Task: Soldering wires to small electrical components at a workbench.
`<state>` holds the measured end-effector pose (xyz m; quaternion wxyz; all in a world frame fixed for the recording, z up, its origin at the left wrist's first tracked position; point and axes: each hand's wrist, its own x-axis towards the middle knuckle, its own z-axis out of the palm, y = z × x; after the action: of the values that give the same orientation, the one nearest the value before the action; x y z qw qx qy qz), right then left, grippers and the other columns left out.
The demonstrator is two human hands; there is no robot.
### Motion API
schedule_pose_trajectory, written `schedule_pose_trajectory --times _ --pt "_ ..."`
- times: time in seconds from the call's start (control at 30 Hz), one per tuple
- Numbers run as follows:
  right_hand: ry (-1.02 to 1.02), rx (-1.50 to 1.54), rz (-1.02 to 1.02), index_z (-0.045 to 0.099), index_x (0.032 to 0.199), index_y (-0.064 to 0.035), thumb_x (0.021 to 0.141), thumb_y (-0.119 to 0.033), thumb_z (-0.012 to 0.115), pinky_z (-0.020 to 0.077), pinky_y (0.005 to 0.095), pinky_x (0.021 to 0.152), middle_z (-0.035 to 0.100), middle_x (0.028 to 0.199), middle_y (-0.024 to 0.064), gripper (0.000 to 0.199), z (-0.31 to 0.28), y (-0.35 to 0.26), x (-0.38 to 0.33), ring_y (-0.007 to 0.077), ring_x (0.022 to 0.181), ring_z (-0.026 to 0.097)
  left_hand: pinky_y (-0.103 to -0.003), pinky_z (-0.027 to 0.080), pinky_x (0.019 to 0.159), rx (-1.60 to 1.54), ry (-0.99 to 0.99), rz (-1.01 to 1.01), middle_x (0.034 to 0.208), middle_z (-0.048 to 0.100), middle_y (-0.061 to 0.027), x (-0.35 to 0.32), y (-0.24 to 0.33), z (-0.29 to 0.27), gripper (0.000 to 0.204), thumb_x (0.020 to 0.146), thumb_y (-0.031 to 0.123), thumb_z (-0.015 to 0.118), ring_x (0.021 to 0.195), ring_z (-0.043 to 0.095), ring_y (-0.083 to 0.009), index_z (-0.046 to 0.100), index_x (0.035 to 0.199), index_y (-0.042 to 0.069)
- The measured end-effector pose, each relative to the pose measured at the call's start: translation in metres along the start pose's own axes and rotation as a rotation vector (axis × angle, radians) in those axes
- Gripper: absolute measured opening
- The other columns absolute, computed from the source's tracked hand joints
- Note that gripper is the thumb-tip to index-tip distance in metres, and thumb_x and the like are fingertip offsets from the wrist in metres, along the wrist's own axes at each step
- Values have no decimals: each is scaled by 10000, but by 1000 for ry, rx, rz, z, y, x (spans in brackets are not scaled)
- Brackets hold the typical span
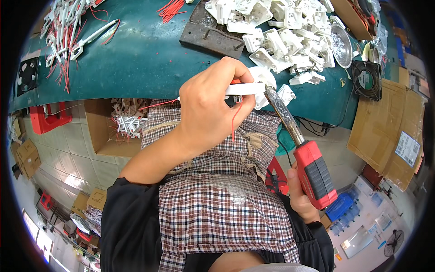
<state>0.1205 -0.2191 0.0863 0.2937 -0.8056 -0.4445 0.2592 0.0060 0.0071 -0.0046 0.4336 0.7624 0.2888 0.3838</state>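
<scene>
My left hand [206, 102] is closed on a white plastic housing [244, 89] at the near edge of the green table. Thin red wire [234, 122] hangs down beside its fingers, and more red wire trails out to its left. My right hand [299, 192] grips a soldering iron [318, 174] by its red and black handle. The iron's metal barrel slants up and left, its tip at the right end of the housing; whether they touch I cannot tell. Behind the tip lies a white round piece [268, 77], partly hidden. Another white part [286, 94] rests just right of the barrel.
White plastic housings [290, 41] are heaped at the back right, beside a dark metal block [204, 38] with a handle. A round metal dish [340, 47] and a black fan [367, 80] stand farther right. Wired white pieces [68, 43] lie far left. Below sits a cardboard box [97, 124].
</scene>
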Motion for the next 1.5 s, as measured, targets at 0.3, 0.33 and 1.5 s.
schedule_pose_trajectory --times 0.3,0.33,1.5 --pt "76 -37 66 685 952 16 756 6 766 532 364 634 658 865 141 213 -7 5 -20 295 707 670 -230 474 567 -26 -28 -10 788 650 -26 2 0 -4 216 745 -25 789 636 606 -90 622 864 41" --pt "90 -23 140 689 966 11 765 -9 763 535 373 641 661 868 143 215 -7 5 -23 300 713 671 -230 475 578 -33 -40 -9 793 646 -30 3 0 -2 216 748 -23 789 647 602 -86 620 866 39" --pt "526 624 -452 454 1212 -3 779 -181 789 539 386 700 530 1125 160 576 92 -51 82 355 928 625 -340 449 944 -141 -230 -202 1169 576 -110 -9 19 -17 610 931 473 443 1070 575 -217 491 1313 0"
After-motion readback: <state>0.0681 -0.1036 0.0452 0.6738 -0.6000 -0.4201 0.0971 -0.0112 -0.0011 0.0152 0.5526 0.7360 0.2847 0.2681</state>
